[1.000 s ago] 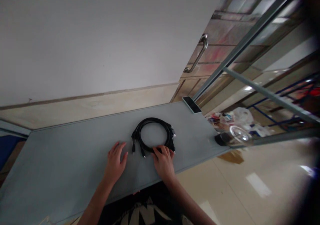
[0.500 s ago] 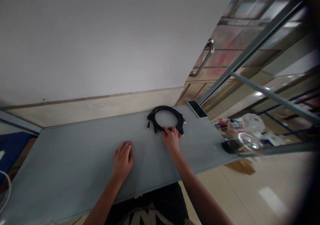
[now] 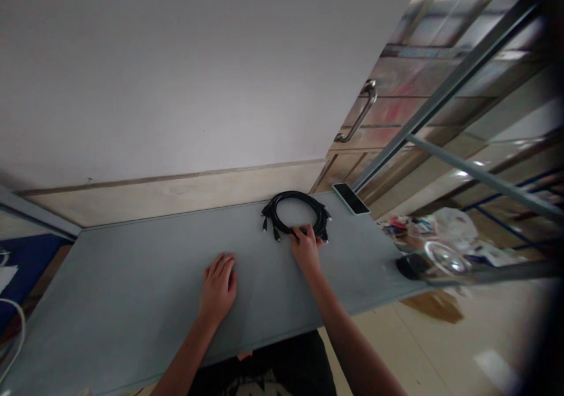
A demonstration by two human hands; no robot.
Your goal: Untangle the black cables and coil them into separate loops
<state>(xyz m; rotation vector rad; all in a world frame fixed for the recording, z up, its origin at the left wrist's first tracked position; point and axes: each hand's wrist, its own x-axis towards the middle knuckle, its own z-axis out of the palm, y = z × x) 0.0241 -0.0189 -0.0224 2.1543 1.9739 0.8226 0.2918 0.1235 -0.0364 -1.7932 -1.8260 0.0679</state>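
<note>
A coil of black cables [image 3: 320, 208], with several plug ends poking out at both sides, lies on the grey tabletop [image 3: 145, 278] near its back edge. My right hand [image 3: 306, 249] is closed on the near side of the coil, thumb and fingers around the cables. To the left of the coil, my left hand [image 3: 219, 287] rests on the tabletop with its fingers stretched forward, palm down. It holds nothing that I can see and does not touch the cables.
A phone [image 3: 351, 199] lies at the back right corner, close to the coil. At the right edge stands a clear container with a dark base [image 3: 414, 265]. A grey metal frame [image 3: 445, 90] rises on the right. The wall [image 3: 176, 79] borders the table's back.
The view has shifted slightly, so everything sits a little lower and further right. Both hands and the coil keep their places on the table.
</note>
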